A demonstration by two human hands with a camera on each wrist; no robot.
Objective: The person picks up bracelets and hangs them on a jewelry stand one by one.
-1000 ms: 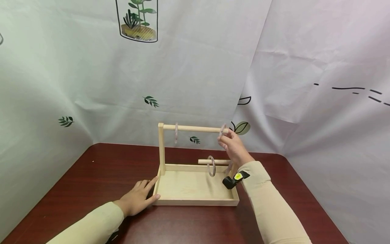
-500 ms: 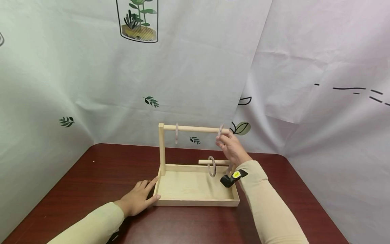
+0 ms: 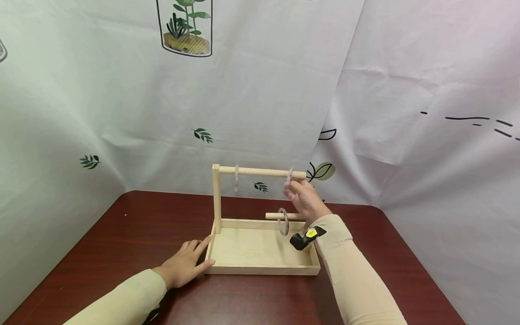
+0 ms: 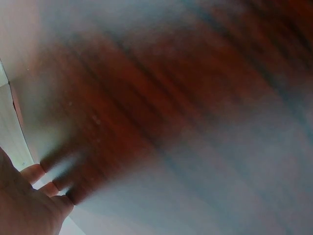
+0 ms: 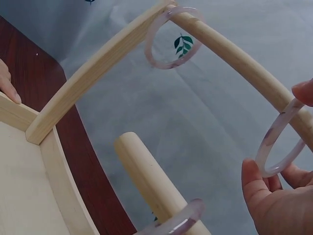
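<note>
A pale, translucent bangle (image 5: 274,134) hangs around the upper wooden bar (image 3: 264,172), near its free right end. My right hand (image 3: 305,198) pinches it between thumb and fingers, as the right wrist view shows closely. Toward the left end of that bar hangs a second bangle (image 3: 236,180). On the shorter lower bar (image 3: 271,215) is another bangle (image 3: 286,222); one more by the right post is mostly hidden by my hand and wrist. With fingers spread, my left hand (image 3: 180,266) rests against the left edge of the stand's wooden tray (image 3: 260,271).
The stand's left post (image 3: 216,198) rises from the tray's back left corner. Beneath lies a dark red table (image 3: 162,221). A patterned white cloth (image 3: 260,90) hangs close behind it. A black wrist camera (image 3: 302,239) sits below my right hand.
My right hand has slid the pinched bangle a little left along the upper bar, away from the free end. The left hand has stayed in place on the tray's edge.
</note>
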